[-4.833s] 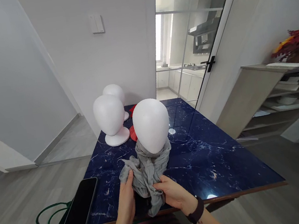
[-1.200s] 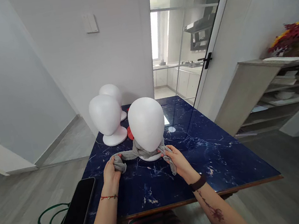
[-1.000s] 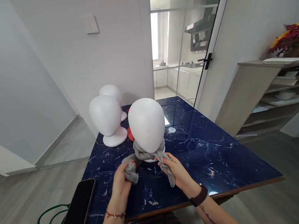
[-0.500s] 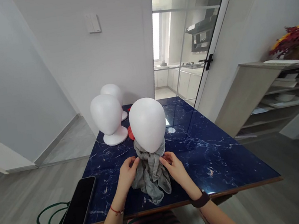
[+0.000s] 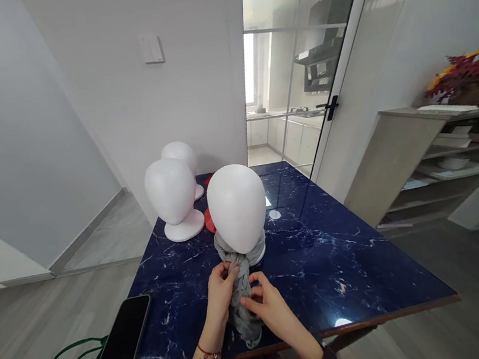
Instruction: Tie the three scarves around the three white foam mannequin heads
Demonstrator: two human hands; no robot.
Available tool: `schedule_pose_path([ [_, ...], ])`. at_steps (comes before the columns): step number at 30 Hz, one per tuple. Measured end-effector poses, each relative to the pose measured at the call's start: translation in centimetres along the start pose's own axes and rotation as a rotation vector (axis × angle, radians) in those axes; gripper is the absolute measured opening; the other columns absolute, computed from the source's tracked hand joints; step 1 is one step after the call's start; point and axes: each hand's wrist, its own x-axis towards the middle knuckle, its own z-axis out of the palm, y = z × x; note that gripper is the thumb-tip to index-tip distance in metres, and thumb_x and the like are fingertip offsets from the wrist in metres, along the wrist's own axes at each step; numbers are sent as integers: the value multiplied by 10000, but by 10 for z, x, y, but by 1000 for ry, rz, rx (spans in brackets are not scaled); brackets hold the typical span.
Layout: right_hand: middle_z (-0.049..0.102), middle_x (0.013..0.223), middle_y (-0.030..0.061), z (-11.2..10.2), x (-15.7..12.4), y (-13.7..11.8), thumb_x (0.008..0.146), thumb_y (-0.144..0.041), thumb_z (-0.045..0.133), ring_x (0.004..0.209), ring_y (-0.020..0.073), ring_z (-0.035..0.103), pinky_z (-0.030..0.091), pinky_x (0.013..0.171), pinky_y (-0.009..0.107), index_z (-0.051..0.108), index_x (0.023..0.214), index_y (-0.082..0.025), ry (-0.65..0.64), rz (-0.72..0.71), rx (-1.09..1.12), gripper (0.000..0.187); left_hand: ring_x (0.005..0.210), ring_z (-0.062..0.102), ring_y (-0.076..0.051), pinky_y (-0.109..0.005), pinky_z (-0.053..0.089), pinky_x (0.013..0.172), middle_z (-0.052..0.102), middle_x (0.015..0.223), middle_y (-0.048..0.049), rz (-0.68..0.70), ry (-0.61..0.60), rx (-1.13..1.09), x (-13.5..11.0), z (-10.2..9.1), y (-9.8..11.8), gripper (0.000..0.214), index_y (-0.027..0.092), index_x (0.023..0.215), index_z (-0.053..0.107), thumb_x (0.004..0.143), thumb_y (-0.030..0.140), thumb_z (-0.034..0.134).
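We see the gray scarf point(image 5: 242, 302) around the neck of the nearest white head form point(image 5: 237, 207), hiding most of what lies below its chin. Our left hand point(image 5: 219, 295) pinches the cloth there; our right hand point(image 5: 271, 308) curls at the hanging end, its grip unclear. The farthest head form point(image 5: 179, 152) is partly blocked, the red item point(image 5: 208, 221) mostly covered.

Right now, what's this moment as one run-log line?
left hand: touching gray scarf; right hand: at scarf's hanging part; scarf: wrapped below front white head; two bare white heads: behind, leftward
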Motion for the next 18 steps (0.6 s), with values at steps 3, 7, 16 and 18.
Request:
schedule_pose_path([
  [3, 561, 636, -67, -1, -14, 0, 705, -295, 598, 486, 131, 556, 354, 381, 197, 358, 937, -246, -111, 67, 32, 337, 724, 595, -177, -287, 463, 684, 630, 774, -53, 17, -8, -5, -3, -6, -6, 295, 139, 771, 601, 639, 393, 671],
  [7, 648, 791, 15, -32, -16, 7, 741, -271, 569, 593, 162, 632, 500, 567, 292, 456, 991, -224, 128, -72, -280, 278, 985, 589, -239, -380, 471, 852, 600, 1046, -114, 151, 173, 132, -4, -27, -16, 312, 163, 955, 575, 715, 361, 604],
  [16, 330, 1434, 199, -117, 77, -4, 553, -309, 777, 1336, 323, 300, 245, 1099, 488, 297, 1380, -134, 34, -302, -709, 973, 1322, 336, -296, -458, 268, 1089, 331, 1444, -172, 231, -82, 491, 54, -55, 5, 771, 123, 1351, 327, 602, 71, 501],
  [18, 312, 1440, 205, -114, 97, -8, 498, -345, 819, 1331, 325, 302, 232, 1102, 483, 242, 1405, -127, -104, -350, -648, 1097, 1322, 329, -311, -462, 268, 1086, 361, 1429, -177, 281, -187, 601, 65, -49, 9, 839, 110, 1358, 328, 541, 46, 509],
])
